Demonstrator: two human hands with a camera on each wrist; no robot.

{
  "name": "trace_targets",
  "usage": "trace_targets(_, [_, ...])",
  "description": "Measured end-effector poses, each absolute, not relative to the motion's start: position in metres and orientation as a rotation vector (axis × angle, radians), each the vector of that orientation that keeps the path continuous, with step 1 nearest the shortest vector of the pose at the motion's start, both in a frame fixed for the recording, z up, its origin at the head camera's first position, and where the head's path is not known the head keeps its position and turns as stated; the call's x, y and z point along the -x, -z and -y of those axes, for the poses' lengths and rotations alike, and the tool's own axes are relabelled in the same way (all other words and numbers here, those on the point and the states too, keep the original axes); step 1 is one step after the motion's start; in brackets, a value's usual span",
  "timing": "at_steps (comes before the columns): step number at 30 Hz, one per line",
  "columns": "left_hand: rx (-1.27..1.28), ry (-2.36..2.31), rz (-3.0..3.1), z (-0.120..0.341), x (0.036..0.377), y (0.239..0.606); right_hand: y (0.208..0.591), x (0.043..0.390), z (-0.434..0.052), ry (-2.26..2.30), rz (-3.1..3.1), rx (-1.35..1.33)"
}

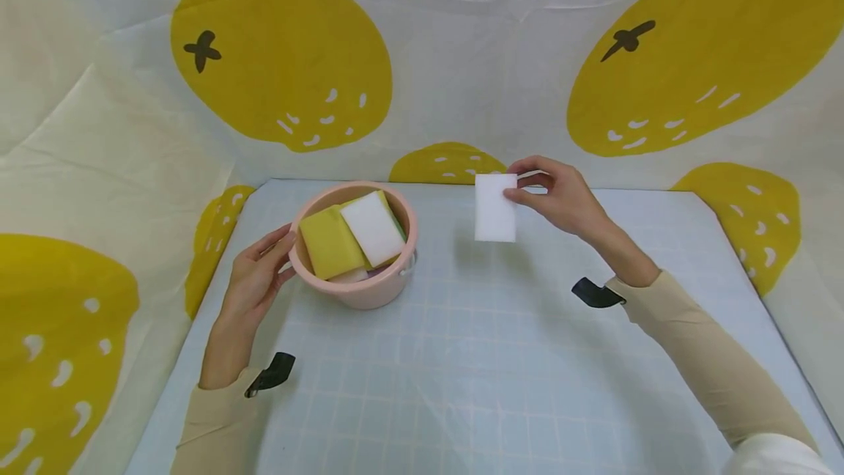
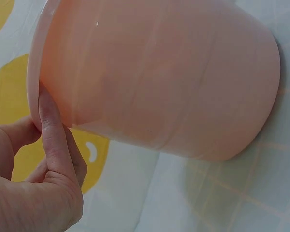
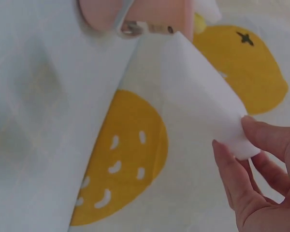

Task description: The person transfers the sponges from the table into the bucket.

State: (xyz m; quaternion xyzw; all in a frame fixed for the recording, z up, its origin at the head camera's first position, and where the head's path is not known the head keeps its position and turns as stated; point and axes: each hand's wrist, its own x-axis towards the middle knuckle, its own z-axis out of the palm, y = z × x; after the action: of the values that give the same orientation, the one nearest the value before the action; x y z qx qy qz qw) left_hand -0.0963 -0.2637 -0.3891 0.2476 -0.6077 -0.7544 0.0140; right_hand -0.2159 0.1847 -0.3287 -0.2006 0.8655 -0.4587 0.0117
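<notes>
Right hand (image 1: 560, 200): pinches white sponge (image 1: 495, 207) by its edge, right of centre frame.
Left hand (image 1: 258, 277): fingers straight, touching pink bucket (image 1: 369, 292) rim.

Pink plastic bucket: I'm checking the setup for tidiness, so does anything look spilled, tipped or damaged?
Nothing stands out. The pink plastic bucket stands upright, steadied by the left hand, with a yellow sponge and a white sponge inside. The right hand pinches another white sponge above the table.
</notes>
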Motion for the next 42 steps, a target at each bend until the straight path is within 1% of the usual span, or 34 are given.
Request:
trace_targets(10, [-0.794, 2.331, 1.915, 0.263, 0.098, 0.388, 0.318, 0.216, -0.157, 1.568, -2.579, 0.810])
trace_targets(25, [-0.776, 2.352, 1.902, 0.264, 0.099, 0.389, 0.306, 0.211, -0.098, 1.726, -2.359, 1.026])
trace_targets(32, [-0.756, 2.370, 1.898, 0.265, 0.099, 0.391, 0.307, 0.208, -0.073, 1.757, -2.279, 1.104])
trace_targets(42, [-0.713, 2.405, 1.868, 0.266, 0.097, 0.393, 0.318, 0.209, -0.040, 1.703, -2.220, 1.153])
